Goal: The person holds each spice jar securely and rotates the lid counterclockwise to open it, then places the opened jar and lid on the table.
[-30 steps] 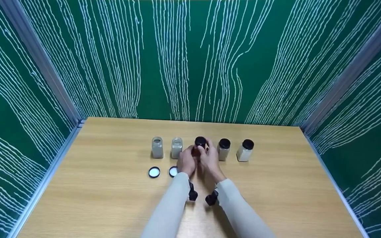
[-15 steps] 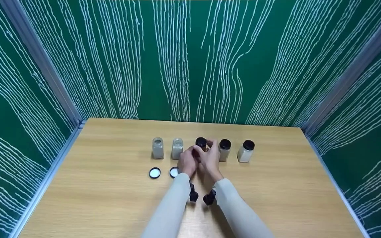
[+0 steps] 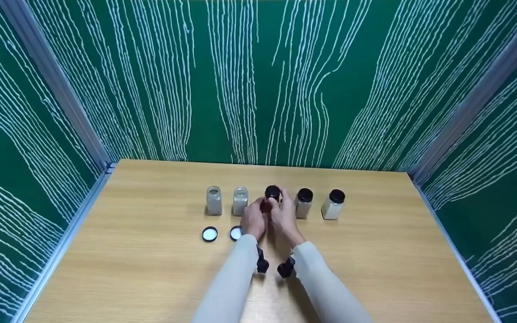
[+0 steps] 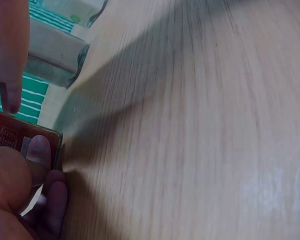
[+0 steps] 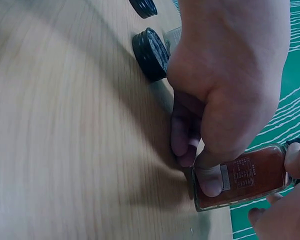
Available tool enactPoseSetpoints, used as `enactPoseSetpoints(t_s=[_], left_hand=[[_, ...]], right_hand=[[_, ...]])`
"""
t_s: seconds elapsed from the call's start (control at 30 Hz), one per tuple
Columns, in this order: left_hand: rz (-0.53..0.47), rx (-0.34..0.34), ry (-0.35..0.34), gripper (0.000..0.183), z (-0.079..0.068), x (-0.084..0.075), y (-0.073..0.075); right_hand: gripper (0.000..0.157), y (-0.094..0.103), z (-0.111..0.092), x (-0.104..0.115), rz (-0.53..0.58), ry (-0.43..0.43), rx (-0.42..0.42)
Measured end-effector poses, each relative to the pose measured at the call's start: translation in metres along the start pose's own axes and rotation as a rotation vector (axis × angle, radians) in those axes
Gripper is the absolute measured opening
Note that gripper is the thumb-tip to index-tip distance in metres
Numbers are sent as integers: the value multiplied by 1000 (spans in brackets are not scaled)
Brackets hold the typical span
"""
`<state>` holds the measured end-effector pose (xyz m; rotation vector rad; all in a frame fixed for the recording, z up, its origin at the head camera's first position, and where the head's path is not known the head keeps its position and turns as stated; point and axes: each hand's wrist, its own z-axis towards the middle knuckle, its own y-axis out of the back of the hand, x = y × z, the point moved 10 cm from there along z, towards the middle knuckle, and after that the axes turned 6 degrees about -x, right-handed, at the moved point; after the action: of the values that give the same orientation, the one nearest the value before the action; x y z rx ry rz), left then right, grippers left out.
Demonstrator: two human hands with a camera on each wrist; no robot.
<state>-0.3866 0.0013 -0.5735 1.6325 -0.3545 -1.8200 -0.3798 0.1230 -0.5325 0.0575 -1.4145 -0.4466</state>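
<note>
A square glass jar (image 5: 262,175) of reddish-brown contents stands upright on the table, under a black screw lid (image 3: 272,191). My left hand (image 3: 254,219) grips its lower body, the thumb pressed on the printed label in the right wrist view. Up at the lid, my right hand (image 3: 284,217) has its thumb and fingers round the rim. Left of the hands stand two lidless jars, one (image 3: 214,204) farther out and one (image 3: 240,204) nearer. Two black-capped jars of pale contents, one (image 3: 304,206) closer and one (image 3: 332,207) farther, stand to the right.
Two black lids, one (image 3: 209,234) at the left and one (image 3: 235,233) partly behind the left wrist, lie white side up before the lidless jars. The wooden table (image 3: 375,264) meets green, white-streaked walls (image 3: 348,125) at the back and sides.
At the lid, my right thumb and fingers shifted round the rim, then came back to much the same place. The left hand and the jar have stayed put.
</note>
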Motion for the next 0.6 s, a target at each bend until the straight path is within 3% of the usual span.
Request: enactPoseSetpoints(t_s=[0.13, 0.27, 0.37, 0.6], left_hand=[[0, -9, -10, 34, 0, 0, 0], [0, -16, -19, 29, 0, 1, -1], [1, -15, -19, 26, 0, 2, -2], [15, -15, -14, 26, 2, 1, -2]], right_hand=[[57, -1, -2, -5, 75, -44, 17], [67, 5, -2, -3, 79, -9, -48], [64, 11, -2, -1, 51, 16, -115], [53, 13, 0, -3, 23, 4, -165]])
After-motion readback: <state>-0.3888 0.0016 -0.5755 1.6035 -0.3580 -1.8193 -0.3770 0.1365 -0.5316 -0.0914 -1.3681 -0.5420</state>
